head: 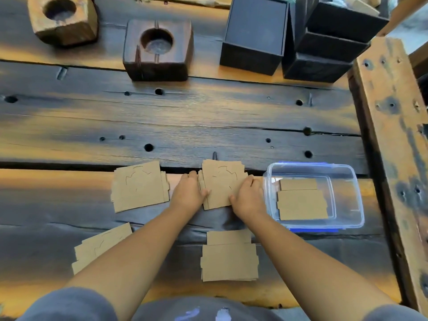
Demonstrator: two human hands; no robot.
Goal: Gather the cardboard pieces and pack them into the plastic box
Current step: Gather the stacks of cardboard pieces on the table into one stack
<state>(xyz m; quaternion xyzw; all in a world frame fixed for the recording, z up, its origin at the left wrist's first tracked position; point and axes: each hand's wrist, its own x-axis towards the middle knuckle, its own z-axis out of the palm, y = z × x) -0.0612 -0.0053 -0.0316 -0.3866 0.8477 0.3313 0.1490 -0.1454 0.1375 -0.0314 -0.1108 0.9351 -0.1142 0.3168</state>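
The cardboard pieces are flat, tan die-cut blanks with notched edges and faint curved score lines, lying in small stacks on the dark, weathered wooden bench (208, 117). One stack (221, 184) lies between both hands near the bench's front edge. The left hand (188, 193) presses against the stack's left edge, fingers curled and thumb on top of the cardboard. The right hand (249, 196) clamps the stack's right edge the same way, thumb on the top sheet and fingers wrapped around the side, so the two hands pinch the stack between them.

A second stack (139, 186) lies just left of the left hand. A third (102, 246) sits nearer the front edge, partly hidden under the left forearm, and a fourth (229, 257) lies between the forearms.

The clear plastic box (347, 177), with a blue rim, stands just beside the right hand toward the bench's right edge; cardboard pieces (301, 202) already lie flat in it.
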